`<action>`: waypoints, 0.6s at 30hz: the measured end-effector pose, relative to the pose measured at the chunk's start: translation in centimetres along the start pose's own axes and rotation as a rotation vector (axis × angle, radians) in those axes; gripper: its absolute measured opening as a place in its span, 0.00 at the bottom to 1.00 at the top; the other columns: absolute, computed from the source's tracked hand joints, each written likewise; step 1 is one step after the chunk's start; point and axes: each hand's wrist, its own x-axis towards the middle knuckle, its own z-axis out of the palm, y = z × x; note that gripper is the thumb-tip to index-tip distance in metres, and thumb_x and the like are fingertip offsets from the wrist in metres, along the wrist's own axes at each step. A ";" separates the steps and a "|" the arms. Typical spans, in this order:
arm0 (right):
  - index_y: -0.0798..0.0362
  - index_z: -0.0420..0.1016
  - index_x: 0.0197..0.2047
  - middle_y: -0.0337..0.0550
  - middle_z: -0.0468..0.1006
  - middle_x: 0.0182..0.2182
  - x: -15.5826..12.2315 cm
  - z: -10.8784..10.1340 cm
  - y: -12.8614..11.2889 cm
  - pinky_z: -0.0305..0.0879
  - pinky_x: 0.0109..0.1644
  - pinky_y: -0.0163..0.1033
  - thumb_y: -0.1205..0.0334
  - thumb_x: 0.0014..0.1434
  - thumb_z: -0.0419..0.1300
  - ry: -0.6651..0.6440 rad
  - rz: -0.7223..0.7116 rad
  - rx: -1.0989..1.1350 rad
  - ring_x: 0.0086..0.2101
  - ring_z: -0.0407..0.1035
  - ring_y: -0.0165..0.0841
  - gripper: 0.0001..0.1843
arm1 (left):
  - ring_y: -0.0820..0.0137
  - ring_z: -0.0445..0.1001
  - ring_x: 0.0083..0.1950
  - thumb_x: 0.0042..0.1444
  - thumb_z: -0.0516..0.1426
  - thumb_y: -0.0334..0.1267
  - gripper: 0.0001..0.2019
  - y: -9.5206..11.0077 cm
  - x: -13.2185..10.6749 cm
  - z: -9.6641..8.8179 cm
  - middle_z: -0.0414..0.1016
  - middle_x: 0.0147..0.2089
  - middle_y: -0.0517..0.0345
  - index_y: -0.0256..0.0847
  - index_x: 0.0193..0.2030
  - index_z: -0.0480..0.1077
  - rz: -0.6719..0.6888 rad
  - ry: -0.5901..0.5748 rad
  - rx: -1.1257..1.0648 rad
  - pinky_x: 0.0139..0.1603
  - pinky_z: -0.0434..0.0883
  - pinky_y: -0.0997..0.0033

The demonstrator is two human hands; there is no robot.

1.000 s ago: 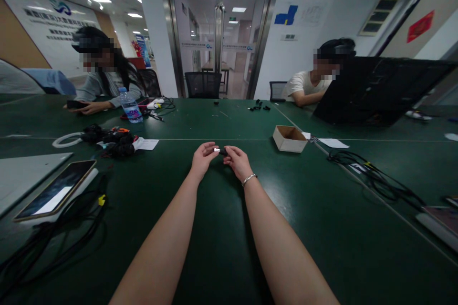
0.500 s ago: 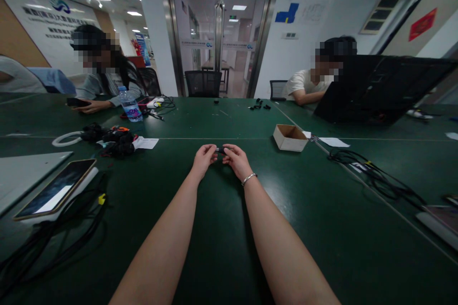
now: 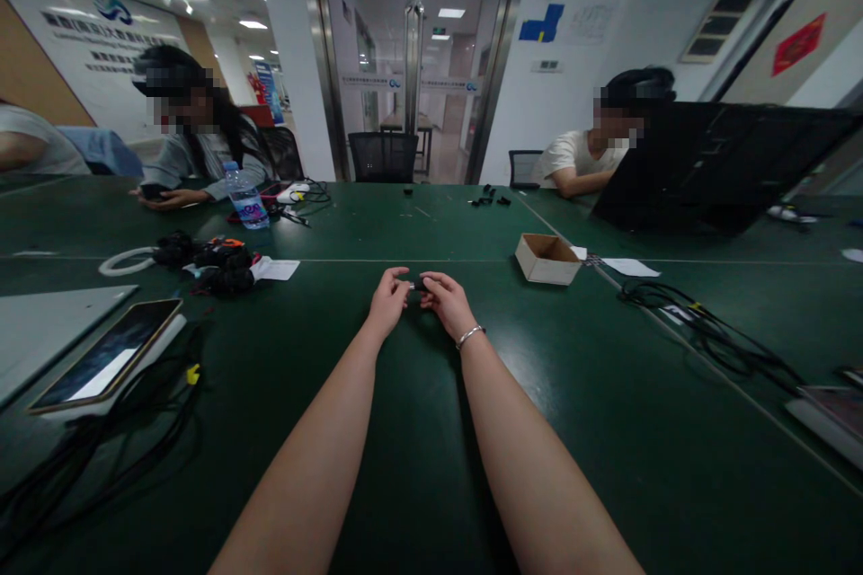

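Over the green table, my right hand [image 3: 448, 298] pinches a small black USB stick [image 3: 419, 284] between thumb and fingers. Its silver metal end points left, toward my left hand [image 3: 389, 301]. The left thumb and a finger close on that silver end, while the left forefinger is lifted off above it. Fine detail of the stick is too small to make out, and the fingers hide part of it. A metal bracelet [image 3: 470, 337] circles my right wrist.
An open small box [image 3: 547, 274] stands right of my hands. Several small black pieces [image 3: 490, 199] lie farther back. At left are a phone [image 3: 111, 355], cables [image 3: 179, 377] and a water bottle [image 3: 248, 199]. Two people sit across the table, one behind a large black screen [image 3: 715, 171].
My left hand has shifted slightly right, and its forefinger has lifted away from the stick. My right hand keeps its pinch nearly unmoved. The person at left has lowered their hands a little.
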 end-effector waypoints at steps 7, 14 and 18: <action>0.55 0.77 0.37 0.35 0.73 0.20 0.1 0.0 0.0 0.67 0.24 0.30 0.55 0.41 0.71 0.000 0.006 -0.008 0.20 0.65 0.25 0.20 | 0.78 0.63 0.22 0.58 0.53 0.41 0.14 0.0 -0.1 0.0 0.64 0.27 0.63 0.40 0.49 0.65 -0.023 -0.032 0.045 0.19 0.59 0.81; 0.55 0.77 0.37 0.36 0.73 0.22 0.1 -0.1 0.1 0.67 0.24 0.30 0.56 0.42 0.70 0.007 -0.004 -0.016 0.21 0.65 0.24 0.19 | 0.78 0.57 0.19 0.59 0.50 0.40 0.13 -0.2 -0.2 0.0 0.61 0.24 0.66 0.40 0.49 0.64 -0.057 -0.085 0.099 0.19 0.56 0.80; 0.55 0.77 0.37 0.36 0.73 0.21 0.1 0.0 -0.1 0.67 0.24 0.30 0.56 0.42 0.70 0.010 0.011 -0.006 0.20 0.65 0.25 0.18 | 0.79 0.58 0.20 0.58 0.51 0.38 0.14 -0.1 0.0 0.1 0.62 0.27 0.65 0.41 0.51 0.62 -0.063 0.009 0.106 0.20 0.57 0.80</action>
